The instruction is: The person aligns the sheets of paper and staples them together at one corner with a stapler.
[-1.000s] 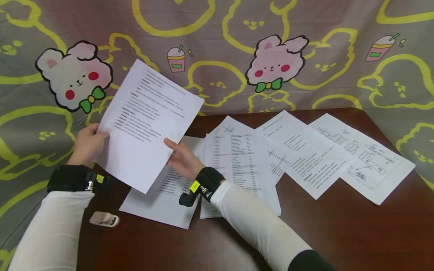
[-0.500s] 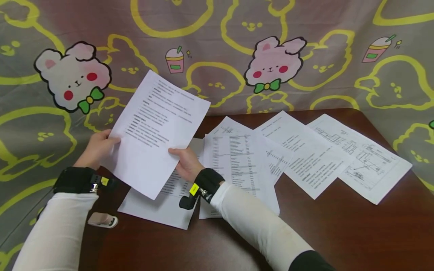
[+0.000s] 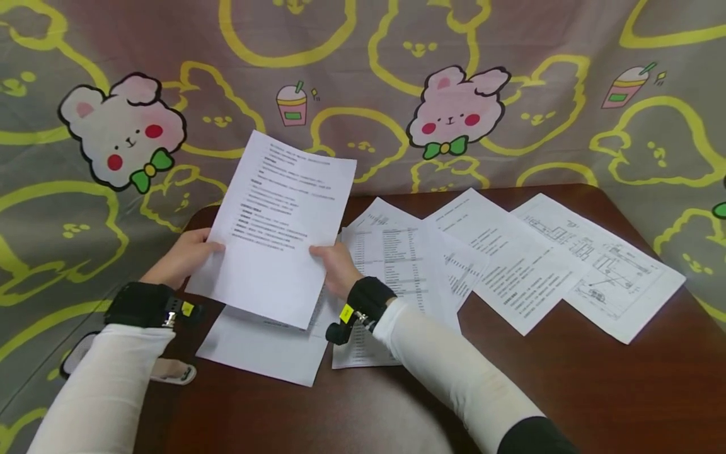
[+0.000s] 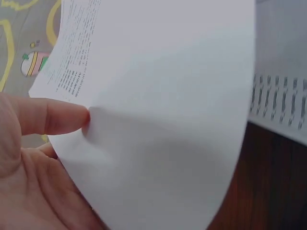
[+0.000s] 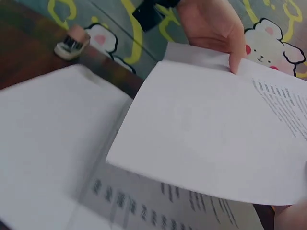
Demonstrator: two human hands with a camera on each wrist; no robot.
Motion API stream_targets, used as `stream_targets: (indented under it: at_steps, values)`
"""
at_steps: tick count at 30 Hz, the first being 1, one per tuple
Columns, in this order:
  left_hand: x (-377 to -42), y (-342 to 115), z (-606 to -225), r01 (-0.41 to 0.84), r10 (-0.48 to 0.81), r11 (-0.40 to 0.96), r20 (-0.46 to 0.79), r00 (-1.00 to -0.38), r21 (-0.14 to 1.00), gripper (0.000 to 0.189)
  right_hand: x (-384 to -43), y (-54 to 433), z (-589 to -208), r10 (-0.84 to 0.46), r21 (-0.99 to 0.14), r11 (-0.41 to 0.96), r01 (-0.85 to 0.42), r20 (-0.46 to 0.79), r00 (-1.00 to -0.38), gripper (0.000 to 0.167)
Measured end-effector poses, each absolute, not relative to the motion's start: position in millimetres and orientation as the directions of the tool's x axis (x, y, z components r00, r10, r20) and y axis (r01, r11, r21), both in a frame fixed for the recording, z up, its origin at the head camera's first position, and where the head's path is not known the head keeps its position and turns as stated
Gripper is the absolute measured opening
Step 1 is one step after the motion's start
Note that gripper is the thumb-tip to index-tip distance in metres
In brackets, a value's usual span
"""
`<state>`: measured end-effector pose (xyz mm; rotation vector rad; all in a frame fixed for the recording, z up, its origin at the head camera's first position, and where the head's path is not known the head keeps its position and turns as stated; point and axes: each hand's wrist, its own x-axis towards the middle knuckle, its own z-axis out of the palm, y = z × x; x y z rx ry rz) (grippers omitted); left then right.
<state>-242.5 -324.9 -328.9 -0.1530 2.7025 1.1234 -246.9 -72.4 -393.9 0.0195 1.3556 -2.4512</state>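
Both hands hold a printed paper sheet (image 3: 266,271) up off the table, its top tilted away. My left hand (image 3: 180,258) pinches its left edge, thumb in front and fingers behind; the left wrist view shows the paper (image 4: 163,96) bending at that thumb. On the right edge, my right hand (image 3: 338,271) grips with the thumb on the printed face. In the right wrist view, a second paper edge (image 5: 192,51) shows behind the front sheet. Below lies another sheet (image 3: 244,353), partly covered by the held paper.
To the right lie a sheet with a printed table (image 3: 391,271), a text page (image 3: 510,277) and a page of line drawings (image 3: 629,284), overlapping. A small pinkish stapler (image 3: 177,371) sits by my left forearm. A patterned cloth (image 3: 351,75) hangs behind the brown table (image 3: 567,391).
The held paper has moved right and down and turned more upright. Both hands have moved with it, still gripping its edges. My left forearm now partly covers the stapler.
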Motion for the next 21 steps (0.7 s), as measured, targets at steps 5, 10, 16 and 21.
stream_targets:
  at_steps: [5,10,16,21]
  values:
    - [-239,-311,-334,-0.146,0.022,0.711,-0.229,-0.973,0.688,0.051,-253,-57,-394,-0.238,-0.873,-0.396,0.284,-0.201,-0.95,0.042]
    - [-237,-298,-337,-0.096,0.085,0.706,-0.219,-0.972,0.702,0.049,-259,-39,-391,-0.225,-0.907,-0.311,0.285,-0.221,-0.949,0.041]
    - [-237,-282,-338,-0.072,0.128,0.675,-0.212,-0.969,0.735,0.048,-267,-18,-386,-0.211,-0.933,-0.243,0.264,-0.215,-0.954,0.038]
    - [-235,-267,-339,-0.056,0.159,0.633,-0.201,-0.967,0.772,0.047,-270,0,-381,-0.191,-0.957,-0.165,0.24,-0.208,-0.959,0.039]
